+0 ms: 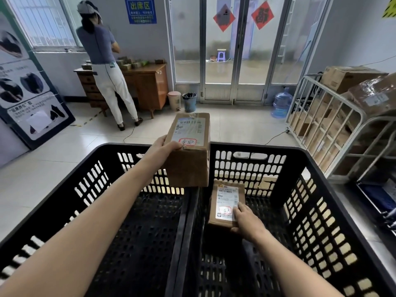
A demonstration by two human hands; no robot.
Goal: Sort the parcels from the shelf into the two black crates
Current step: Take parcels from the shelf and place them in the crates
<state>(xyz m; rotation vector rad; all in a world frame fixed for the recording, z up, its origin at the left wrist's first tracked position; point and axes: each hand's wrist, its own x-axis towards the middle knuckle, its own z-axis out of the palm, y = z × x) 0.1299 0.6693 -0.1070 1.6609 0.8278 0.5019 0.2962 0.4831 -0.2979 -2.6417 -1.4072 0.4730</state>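
Two parcels in play: the left hand (166, 145) grips the big parcel (189, 153) high over the far rim beside the left crate (120, 146), and the right hand (246, 219) holds the small parcel (225, 200) low inside the right crate (278, 147), so best read each red-circled label, then lower flat.

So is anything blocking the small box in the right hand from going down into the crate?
Nothing visible does. The right hand holds the small parcel over the right crate, with bare mesh floor below. The larger parcel in the left hand is higher, near the two crates' shared wall.
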